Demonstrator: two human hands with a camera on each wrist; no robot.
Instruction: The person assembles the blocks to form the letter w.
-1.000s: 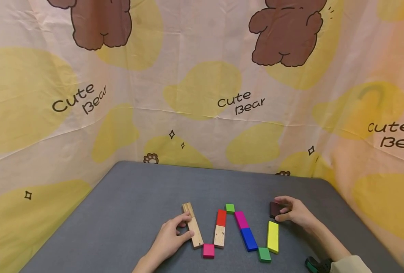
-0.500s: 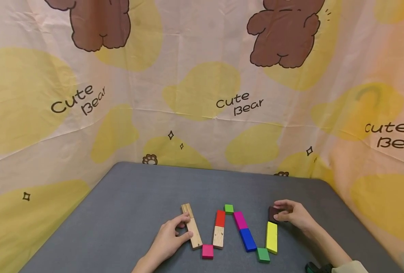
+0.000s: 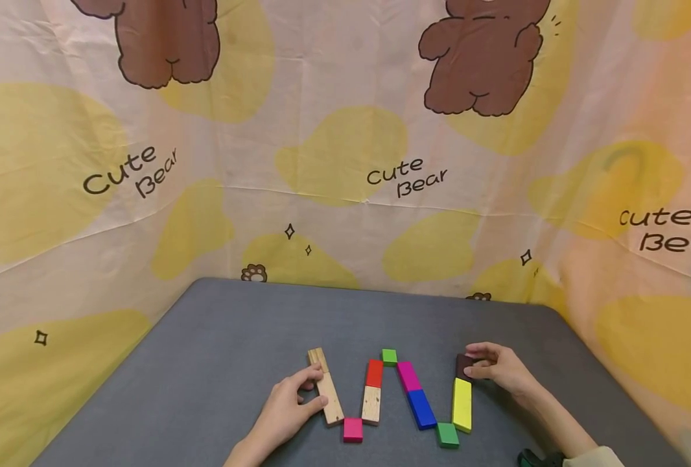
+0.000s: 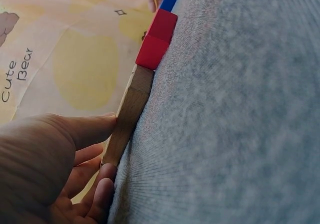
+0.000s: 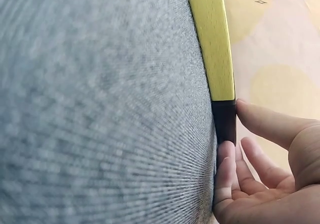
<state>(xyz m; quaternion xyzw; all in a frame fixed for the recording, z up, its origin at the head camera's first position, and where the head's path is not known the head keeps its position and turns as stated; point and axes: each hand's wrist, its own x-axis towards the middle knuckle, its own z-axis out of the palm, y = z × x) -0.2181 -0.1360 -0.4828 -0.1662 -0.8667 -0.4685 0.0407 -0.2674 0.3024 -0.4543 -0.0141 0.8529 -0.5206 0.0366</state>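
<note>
In the head view several flat blocks lie on the grey table in a W-like zigzag. My left hand (image 3: 287, 402) holds the long plain wooden block (image 3: 330, 403) of the left stroke, thumb and fingertips against it; a short wooden block (image 3: 317, 358) sits at its far end. My right hand (image 3: 505, 371) pinches a dark brown block (image 3: 463, 367). In the right wrist view this brown block (image 5: 224, 121) meets the end of the yellow block (image 5: 212, 44), with the thumb on its edge and the fingers at its far side.
Between the outer strokes lie a pink block (image 3: 353, 430), red block (image 3: 374, 373), speckled wooden block (image 3: 371, 405), light green block (image 3: 389, 357), magenta block (image 3: 408, 376), blue block (image 3: 421, 408) and green block (image 3: 447, 435). A patterned curtain (image 3: 334, 155) hangs behind the table (image 3: 252, 324).
My right hand has brought the dark brown block toward me, closing the gap to the yellow block's far end. The left hand stays at the wooden block. The head view has shifted slightly.
</note>
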